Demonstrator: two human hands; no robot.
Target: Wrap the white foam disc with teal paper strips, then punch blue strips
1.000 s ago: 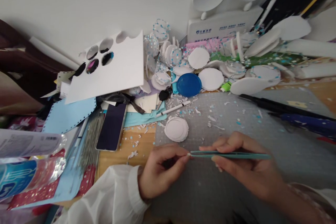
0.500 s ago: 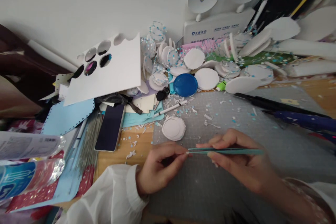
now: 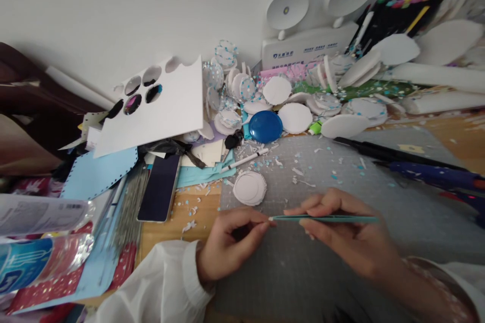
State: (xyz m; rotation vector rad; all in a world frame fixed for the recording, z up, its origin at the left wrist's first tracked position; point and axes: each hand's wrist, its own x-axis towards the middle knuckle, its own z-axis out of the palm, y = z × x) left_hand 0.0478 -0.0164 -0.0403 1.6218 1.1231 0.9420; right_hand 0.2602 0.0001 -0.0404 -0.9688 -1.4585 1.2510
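Teal tweezers point(image 3: 329, 219) lie between the thumb and fingers of my right hand point(image 3: 348, 232), pointing left over the grey cutting mat point(image 3: 265, 272). Their tips meet the fingertips of my left hand point(image 3: 235, 245), at a tiny whitish piece point(image 3: 271, 219). The left thumb and forefinger are closed around that spot; the piece is too small to name. Just beyond the left hand, a white layered disc point(image 3: 250, 187) rests on the mat.
Foam discs point(image 3: 297, 118), a blue round lid point(image 3: 265, 126) and paper scraps crowd the back. A phone point(image 3: 159, 187), wires and bottles point(image 3: 45, 257) stand left. A blue glue gun point(image 3: 428, 174) lies right. A white board with holes point(image 3: 170, 111) leans behind.
The tweezer tips have closed together at the left fingertips. The view has shifted slightly; both hands stay nearly in place.
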